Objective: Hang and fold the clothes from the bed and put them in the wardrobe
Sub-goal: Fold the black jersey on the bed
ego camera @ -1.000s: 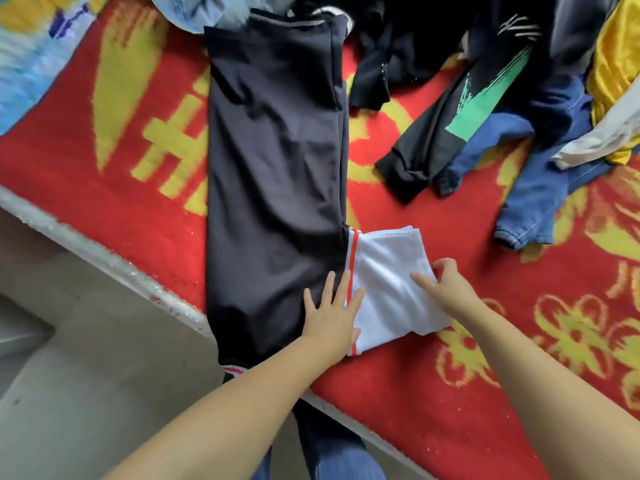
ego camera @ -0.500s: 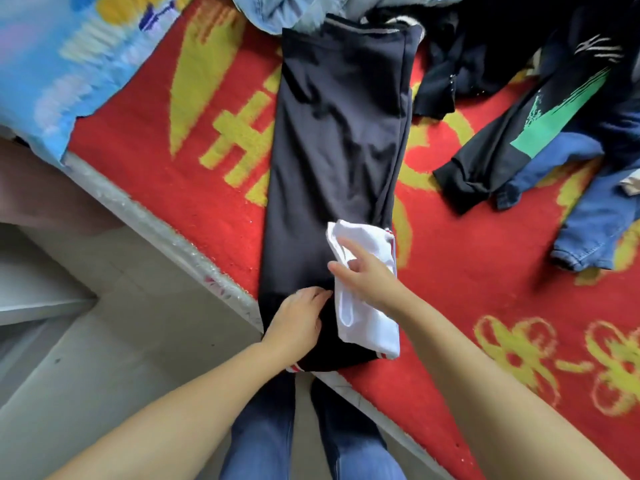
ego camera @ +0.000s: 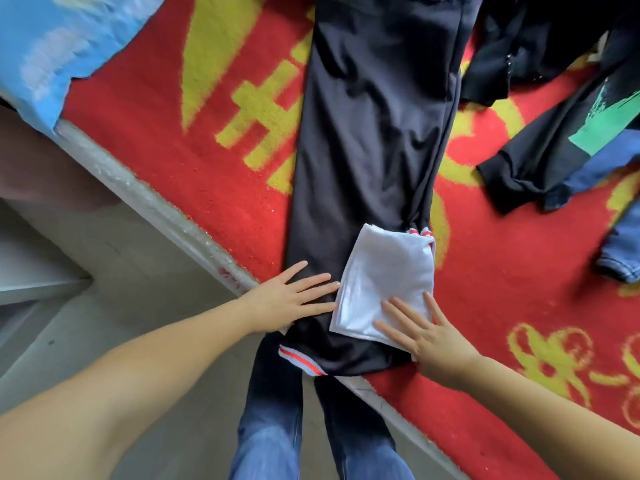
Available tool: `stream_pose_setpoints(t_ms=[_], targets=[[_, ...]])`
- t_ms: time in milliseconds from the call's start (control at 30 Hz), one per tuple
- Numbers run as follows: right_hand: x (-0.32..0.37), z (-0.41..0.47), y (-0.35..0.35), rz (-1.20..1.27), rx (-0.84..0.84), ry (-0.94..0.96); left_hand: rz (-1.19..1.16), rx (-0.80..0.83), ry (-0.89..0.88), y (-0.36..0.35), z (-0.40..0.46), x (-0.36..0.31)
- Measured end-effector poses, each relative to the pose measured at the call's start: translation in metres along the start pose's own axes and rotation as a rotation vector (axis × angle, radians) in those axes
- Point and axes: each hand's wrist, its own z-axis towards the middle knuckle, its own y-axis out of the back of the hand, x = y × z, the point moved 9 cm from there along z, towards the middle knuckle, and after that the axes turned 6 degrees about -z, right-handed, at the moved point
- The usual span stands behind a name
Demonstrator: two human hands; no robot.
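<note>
A long black garment (ego camera: pixel 374 140) lies folded lengthwise on the red and yellow bed cover (ego camera: pixel 214 174), its near end with a red and white trim at the bed's edge. Its white sleeve (ego camera: pixel 388 278) is folded over onto the black cloth. My left hand (ego camera: pixel 294 299) rests flat on the black cloth beside the sleeve, fingers straight and spread. My right hand (ego camera: pixel 426 334) presses flat on the near right corner of the white sleeve.
More clothes lie at the right: a black top with a green patch (ego camera: pixel 561 133), a dark garment (ego camera: pixel 526 46) behind it and blue jeans (ego camera: pixel 623 251). A blue patterned cloth (ego camera: pixel 59 43) covers the far left. The bed's edge (ego camera: pixel 156 209) runs diagonally above the grey floor.
The white sleeve has been folded from the right side onto the black garment. My right hand released its grip and now presses flat; my left hand spread flat beside it.
</note>
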Motion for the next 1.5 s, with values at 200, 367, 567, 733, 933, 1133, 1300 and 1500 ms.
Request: stream_pose_setpoints(t_ms=[200,367,567,733,933,1133,1300,1500], targets=[[-0.004,0.008,-0.001,0.002,-0.030,-0.005,0.028,0.018,-0.157,-0.017,-0.009,-0.003],[-0.005,0.010,0.001,0.039,-0.003,-0.029,0.067,0.025,-0.117,-0.014,-0.008,-0.001],[-0.010,0.016,-0.003,0.308,0.114,-0.038,-0.106,-0.008,-0.085,0.006,0.007,-0.005],[-0.017,0.006,0.027,0.631,0.087,-0.031,-1.068,0.315,0.187,0.004,-0.008,0.001],[-0.061,0.002,0.068,1.282,0.180,-0.109,-1.793,0.019,0.650,0.023,-0.024,0.054],[-0.178,0.033,0.063,1.324,-0.429,-0.715,-1.837,-0.603,1.193,0.011,-0.015,0.142],[-0.193,0.036,0.035,1.381,-0.436,-1.055,-1.811,-0.685,1.317,0.008,0.001,0.144],[-0.152,0.028,0.024,1.498,-0.313,-1.039,-1.453,-0.825,1.197,0.038,-0.014,0.150]])
